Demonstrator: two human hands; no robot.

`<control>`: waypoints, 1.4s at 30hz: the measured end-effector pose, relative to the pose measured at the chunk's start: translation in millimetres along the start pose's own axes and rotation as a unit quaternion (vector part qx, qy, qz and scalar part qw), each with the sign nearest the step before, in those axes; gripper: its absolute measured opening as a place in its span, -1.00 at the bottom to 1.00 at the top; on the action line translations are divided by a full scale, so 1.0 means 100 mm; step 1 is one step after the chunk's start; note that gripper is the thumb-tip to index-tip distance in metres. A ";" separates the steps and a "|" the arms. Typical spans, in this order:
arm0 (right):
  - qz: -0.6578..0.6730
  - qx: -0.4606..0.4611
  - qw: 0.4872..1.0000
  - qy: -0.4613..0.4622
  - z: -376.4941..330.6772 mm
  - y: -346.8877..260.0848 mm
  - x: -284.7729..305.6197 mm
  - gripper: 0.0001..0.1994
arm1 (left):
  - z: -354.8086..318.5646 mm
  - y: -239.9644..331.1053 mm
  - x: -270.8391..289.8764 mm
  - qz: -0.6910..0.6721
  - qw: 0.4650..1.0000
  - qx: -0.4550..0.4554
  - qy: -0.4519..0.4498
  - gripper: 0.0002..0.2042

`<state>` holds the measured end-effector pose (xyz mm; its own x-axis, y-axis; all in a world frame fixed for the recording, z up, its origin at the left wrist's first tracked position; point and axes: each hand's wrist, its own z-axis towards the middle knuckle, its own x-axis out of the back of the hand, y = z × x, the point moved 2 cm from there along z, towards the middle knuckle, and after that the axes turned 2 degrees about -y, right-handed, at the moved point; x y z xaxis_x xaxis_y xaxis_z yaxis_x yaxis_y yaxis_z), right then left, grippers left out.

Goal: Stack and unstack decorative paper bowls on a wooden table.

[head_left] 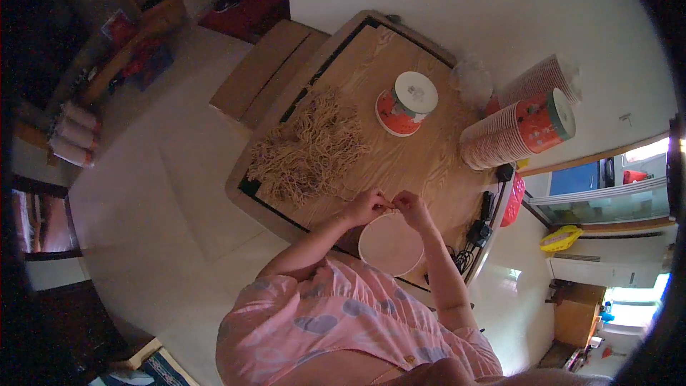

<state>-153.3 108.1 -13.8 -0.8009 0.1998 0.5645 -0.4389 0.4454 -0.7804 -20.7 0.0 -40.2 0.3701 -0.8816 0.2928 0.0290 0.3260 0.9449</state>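
Close in front of me a round paper bucket [391,244] stands at the table's near edge, its pale inside showing from above. My left hand [366,206] and my right hand [411,209] meet at its far rim, fingertips pinched together. Between them is a small tan piece that looks like a cord [389,207]; its ends are hidden by the fingers. Left of the hands lies a loose, tangled heap of brown cords [311,146]. Beyond them, an upside-down red and green bucket [400,111] shows its white base.
Stacked paper buckets [500,134] lean at the right side of the wooden table [371,50], with another stack [539,82] behind. Black adapters and cables [477,232] lie along the right edge. A cardboard box [268,71] adjoins the far left; a red basket [512,200] sits beyond the right edge.
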 end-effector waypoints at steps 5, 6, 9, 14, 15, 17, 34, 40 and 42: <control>0.073 0.003 0.997 0.005 -0.05 -0.03 -0.01 -0.91 | 0.04 0.11 0.03 0.029 0.999 -0.038 -0.002 -0.85; 0.066 -0.001 0.998 0.002 -0.06 -0.03 0.00 -0.91 | 0.05 0.14 0.04 0.033 0.998 -0.052 0.007 -0.87; 0.017 -0.007 1.000 -0.002 -0.07 -0.13 0.02 -0.89 | 0.03 0.08 0.00 0.003 0.999 -0.041 0.019 -0.87; 0.017 -0.010 0.999 0.029 -0.10 -0.03 0.02 -0.84 | 0.07 -0.08 -0.16 -0.242 0.960 0.139 -0.036 -0.87; 0.023 -0.011 0.999 0.036 -0.11 -0.07 0.02 -0.84 | 0.06 -0.13 -0.19 -0.341 0.916 0.206 -0.053 -0.86; 0.016 -0.028 0.998 0.048 -0.16 -0.28 0.03 -0.85 | 0.07 -0.10 -0.12 -0.364 0.892 0.257 -0.078 -0.85; -0.132 0.029 0.958 0.253 -0.37 -0.55 -0.21 -0.93 | 0.01 -0.31 -0.20 -0.496 0.767 0.405 -0.042 -0.83; -0.154 0.069 0.947 0.272 -0.41 -0.58 -0.27 -0.89 | -0.03 -0.31 -0.21 -0.517 0.753 0.407 0.010 -0.87; -0.161 0.075 0.946 0.270 -0.42 -0.62 -0.26 -0.87 | -0.03 -0.29 -0.20 -0.549 0.742 0.386 0.007 -0.89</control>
<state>-88.1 112.3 31.0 -0.3095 0.5097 0.8028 -0.7100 0.4377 -0.5516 -26.0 8.8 -73.9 0.5269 -0.4664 -0.7105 -0.2181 -0.8822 0.4173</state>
